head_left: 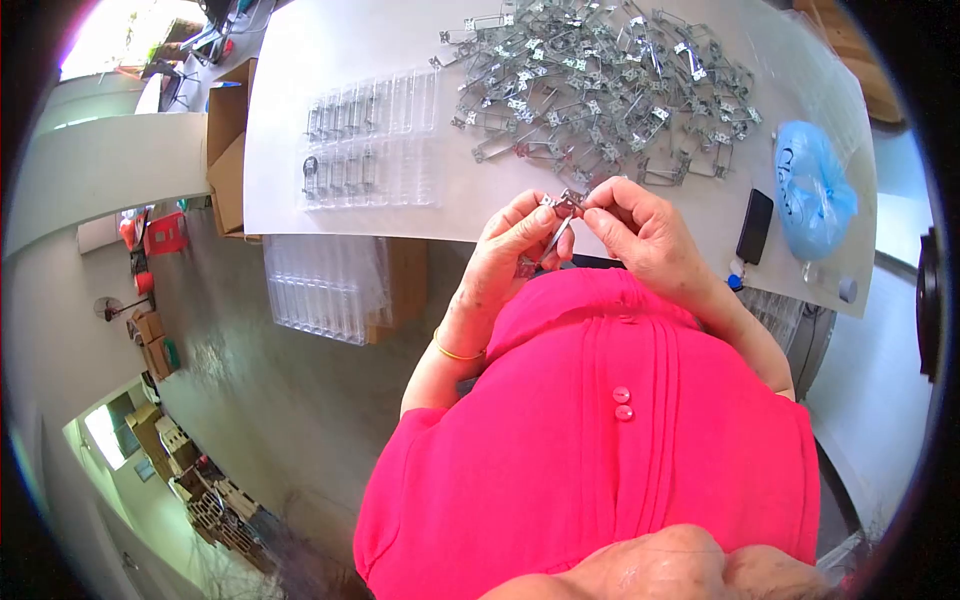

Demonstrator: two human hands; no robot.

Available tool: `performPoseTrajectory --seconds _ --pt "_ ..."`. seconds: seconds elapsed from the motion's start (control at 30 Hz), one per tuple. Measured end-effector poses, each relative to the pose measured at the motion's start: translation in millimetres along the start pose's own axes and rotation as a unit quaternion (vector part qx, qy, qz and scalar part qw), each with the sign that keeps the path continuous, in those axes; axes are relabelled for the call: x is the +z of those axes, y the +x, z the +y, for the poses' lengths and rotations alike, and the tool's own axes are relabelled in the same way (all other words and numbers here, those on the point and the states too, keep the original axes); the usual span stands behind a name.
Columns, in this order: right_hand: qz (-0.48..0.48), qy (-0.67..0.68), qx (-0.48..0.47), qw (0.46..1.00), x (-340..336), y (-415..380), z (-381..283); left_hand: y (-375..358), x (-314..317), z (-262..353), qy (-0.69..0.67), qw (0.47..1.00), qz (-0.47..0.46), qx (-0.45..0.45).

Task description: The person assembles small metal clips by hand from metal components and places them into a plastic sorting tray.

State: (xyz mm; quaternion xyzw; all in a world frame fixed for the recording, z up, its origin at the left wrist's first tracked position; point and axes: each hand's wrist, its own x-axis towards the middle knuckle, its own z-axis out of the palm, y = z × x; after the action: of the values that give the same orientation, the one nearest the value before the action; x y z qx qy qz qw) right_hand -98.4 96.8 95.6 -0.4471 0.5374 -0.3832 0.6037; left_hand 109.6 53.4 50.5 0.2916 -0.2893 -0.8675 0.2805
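Note:
Just over the near edge of the table, my left hand (500,250) is closed around a small shiny metal bracket (560,230) with a long thin arm. My right hand (645,232) pinches the bracket's upper end between thumb and forefinger. My fingers cover part of the piece, so its full shape is hidden. Beyond my hands lies a large loose heap of similar metal brackets (600,85). To the left, clear plastic trays (405,175) rest on the table, several of their slots filled with metal pieces.
The white table (460,215) spans the front. At its right are a black phone (755,227), a blue plastic bag (812,195) with writing and a small grey cap (848,290). More clear trays (318,292) sit below the left edge, near a cardboard box (228,150).

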Motion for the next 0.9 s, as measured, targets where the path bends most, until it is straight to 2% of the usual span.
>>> performPoseTrajectory --seconds 0.1,0.17,0.2,0.27,0.3,0.43,0.5,0.8,0.9 --pt "-0.010 -0.007 -0.006 1.000 -23 3 -1 15 12 -6 0.023 1.000 0.010 0.010" --pt "-0.010 0.010 -0.004 1.000 -34 5 -4 27 19 -14 -0.115 0.990 -0.070 0.041" --pt "-0.002 0.030 -0.003 1.000 -38 5 -6 30 25 -15 -0.116 0.990 -0.060 0.047" --pt "-0.025 0.027 0.010 0.999 -53 6 -11 38 37 -17 -0.202 0.978 -0.002 0.059" --pt "-0.034 0.021 0.021 0.999 -58 7 -13 45 35 -21 -0.215 0.972 -0.041 0.081" --pt "-0.036 0.019 0.003 0.999 -71 11 -12 48 43 -23 -0.150 0.986 -0.008 0.070" --pt "-0.025 -0.004 -0.035 0.999 -71 12 -9 52 45 -23 -0.135 0.988 -0.016 0.070" --pt "-0.032 0.029 -0.022 0.999 -65 23 -37 70 30 -2 -0.084 0.993 -0.076 0.042" --pt "-0.003 0.000 -0.043 0.999 -51 29 -36 72 15 15 -0.060 0.993 -0.099 0.030"
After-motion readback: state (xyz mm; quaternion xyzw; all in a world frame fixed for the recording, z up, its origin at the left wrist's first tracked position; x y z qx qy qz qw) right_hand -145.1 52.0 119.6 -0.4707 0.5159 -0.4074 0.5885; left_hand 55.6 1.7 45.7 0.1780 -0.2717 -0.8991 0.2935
